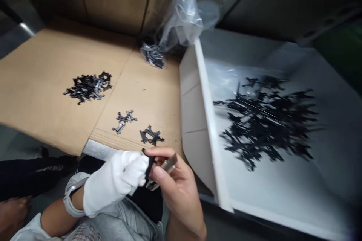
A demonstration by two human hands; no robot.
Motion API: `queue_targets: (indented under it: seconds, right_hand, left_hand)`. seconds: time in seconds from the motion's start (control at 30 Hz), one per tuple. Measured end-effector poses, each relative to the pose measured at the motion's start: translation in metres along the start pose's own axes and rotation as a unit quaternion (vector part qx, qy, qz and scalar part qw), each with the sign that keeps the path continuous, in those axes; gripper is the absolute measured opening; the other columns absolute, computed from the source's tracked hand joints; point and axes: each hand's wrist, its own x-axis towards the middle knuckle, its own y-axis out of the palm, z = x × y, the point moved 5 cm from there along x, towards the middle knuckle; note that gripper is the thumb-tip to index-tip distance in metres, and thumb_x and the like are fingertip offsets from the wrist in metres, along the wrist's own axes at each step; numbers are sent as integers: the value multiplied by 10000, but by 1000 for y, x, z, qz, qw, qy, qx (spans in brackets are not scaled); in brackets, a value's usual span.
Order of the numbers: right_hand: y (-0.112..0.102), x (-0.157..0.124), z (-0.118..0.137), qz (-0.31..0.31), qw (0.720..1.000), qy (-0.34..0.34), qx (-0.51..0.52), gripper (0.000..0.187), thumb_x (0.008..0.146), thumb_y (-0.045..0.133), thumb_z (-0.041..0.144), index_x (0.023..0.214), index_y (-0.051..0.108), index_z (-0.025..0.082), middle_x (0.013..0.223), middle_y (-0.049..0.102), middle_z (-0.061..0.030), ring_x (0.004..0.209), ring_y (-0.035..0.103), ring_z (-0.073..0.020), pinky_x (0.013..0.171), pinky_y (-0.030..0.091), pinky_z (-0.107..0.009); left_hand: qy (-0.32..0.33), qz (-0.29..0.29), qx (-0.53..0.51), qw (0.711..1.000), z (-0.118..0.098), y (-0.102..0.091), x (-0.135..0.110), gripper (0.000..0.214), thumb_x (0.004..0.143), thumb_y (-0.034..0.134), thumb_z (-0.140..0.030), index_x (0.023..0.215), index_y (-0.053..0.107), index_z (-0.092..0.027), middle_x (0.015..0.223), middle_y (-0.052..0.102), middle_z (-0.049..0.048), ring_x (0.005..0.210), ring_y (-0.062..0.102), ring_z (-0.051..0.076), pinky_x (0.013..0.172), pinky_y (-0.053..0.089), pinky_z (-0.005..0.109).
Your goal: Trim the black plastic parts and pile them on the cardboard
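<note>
The gloved left hand (pixel 121 173) has its grip closed on a black part (pixel 150 166), near the edge of the tabletop (pixel 99 151). The right hand (pixel 181 188) is curled round a metal tool (pixel 169 163). They seem busy working on the part; the next move needs steady holding.

The white glove (pixel 104 188) hides the fingers of the left hand (pixel 131 173), leaving their grip unclear. The right hand (pixel 179 184) covers part of the metal tool (pixel 170 163). Between them, the dark piece (pixel 149 165) is mostly hidden. Right, blur merges the black parts (pixel 266 120) inside the white box (pixel 209 120), its near corner cut off. Left, another person's hand (pixel 14 212) is cut off.
</note>
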Motion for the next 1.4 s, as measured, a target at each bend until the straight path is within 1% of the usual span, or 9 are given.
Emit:
queue_targets:
  seconds: [0.17, 0.3, 0.4, 0.53, 0.67, 0.77, 0.9, 1.13, 1.4]
  right_hand:
    - [-13, -3, 6, -53, 992, -30, -108, 71, 992, 780, 300, 988, 849, 285, 845, 813, -21, 627, 694, -155, 551, 552, -228]
    - [-24, 0, 3, -88, 983, 14, -161, 106, 1020, 709, 309, 1042, 796, 254, 830, 803, -32, 624, 714, -177, 587, 586, -273]
    - [-22, 9, -2, -54, 977, 45, -201, 127, 1019, 656, 316, 1053, 754, 243, 841, 790, -43, 746, 771, -230, 695, 624, -326]
    - [-13, 23, -5, 3, 965, 68, -254, 154, 1011, 582, 316, 1060, 702, 235, 948, 804, -78, 881, 791, -271, 830, 622, -374]
    - [-9, 33, -4, 33, 957, 92, -272, 148, 1023, 534, 321, 1071, 651, 243, 988, 804, -86, 908, 782, -279, 826, 579, -370]
    - [-4, 42, -3, 62, 956, 91, -271, 120, 1031, 509, 286, 1072, 617, 255, 998, 810, -74, 919, 777, -274, 835, 551, -366]
    - [13, 58, -6, 126, 951, 74, -271, 107, 1032, 508, 219, 1074, 600, 252, 1073, 808, -78, 1002, 764, -278, 907, 530, -373]
    - [44, 79, -18, 208, 922, 65, -319, 213, 1057, 481, 86, 1135, 615, 232, 1093, 783, -80, 1023, 732, -265, 928, 496, -363]
    - [51, 82, -24, 236, 910, 78, -333, 216, 1072, 476, 67, 1156, 606, 218, 1147, 782, -107, 1065, 736, -279, 930, 502, -366]
  left_hand:
    - [52, -67, 75, 994, -1, -22, -6, 362, 1070, 439, -282, 735, 575, -255, 629, 649, -27, 548, 587, 142, 570, 462, 273]
    - [84, -248, 348, 900, 14, -69, -17, 256, 1091, 577, -351, 1068, 776, -191, 953, 828, 92, 825, 764, 259, 782, 568, 383]
    - [9, -210, 499, 840, 29, -80, -3, 307, 1059, 677, -415, 1187, 804, -166, 1140, 830, 166, 1005, 788, 365, 858, 593, 467]
    - [-102, -134, 570, 804, 27, -74, 18, 269, 1068, 660, -378, 1158, 825, -187, 1129, 813, 151, 1022, 778, 368, 807, 579, 436]
    - [-124, -63, 551, 823, 22, -68, 24, 257, 1078, 587, -313, 1049, 809, -186, 1100, 789, 160, 1084, 759, 375, 866, 553, 440]
    - [-106, -32, 442, 890, 25, -70, 18, 286, 1059, 526, -323, 980, 773, -202, 1033, 780, 134, 1009, 748, 345, 876, 515, 443]
    - [-89, -93, 202, 971, 27, -79, 1, 363, 1021, 483, -479, 838, 684, -237, 839, 729, 39, 802, 681, 233, 798, 483, 366]
    - [-154, -159, 19, 975, 20, -85, -12, 356, 857, 600, -506, 613, 562, -250, 547, 534, -44, 498, 413, 110, 503, 318, 258]
    - [-180, -172, -97, 964, 24, -96, -14, 376, 762, 746, -530, 609, 613, -213, 525, 582, -23, 423, 423, 64, 446, 353, 191]
